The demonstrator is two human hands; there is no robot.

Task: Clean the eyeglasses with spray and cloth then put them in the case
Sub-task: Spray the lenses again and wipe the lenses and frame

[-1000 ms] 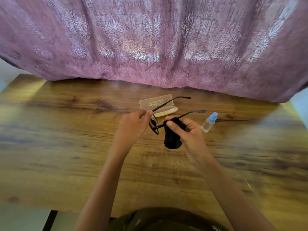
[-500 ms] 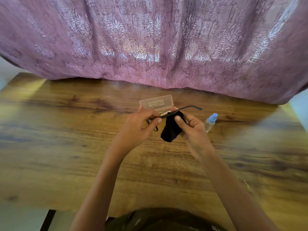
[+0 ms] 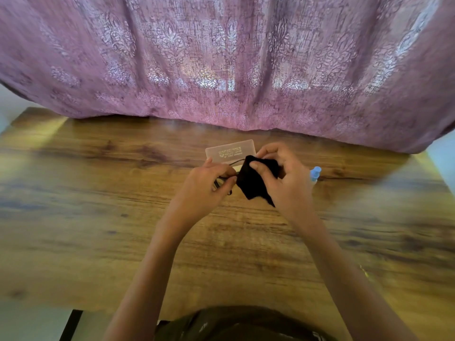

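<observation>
The right hand [image 3: 283,179] pinches a black cloth [image 3: 253,180] between thumb and fingers, apparently folded over one lens, though the cloth hides the glass. The left hand [image 3: 206,184] grips the glasses [image 3: 221,180] at the other side, fingers closed on the dark frame; only thin bits of frame and one arm show. Both hands are held above the wooden table [image 3: 98,193]. Just behind them lies the pale case [image 3: 230,151], and the spray bottle [image 3: 315,172] peeks out beside the right hand. I judge the wiping to be under way, with spraying probably done. Finishing the lenses and casing the glasses remain.
</observation>
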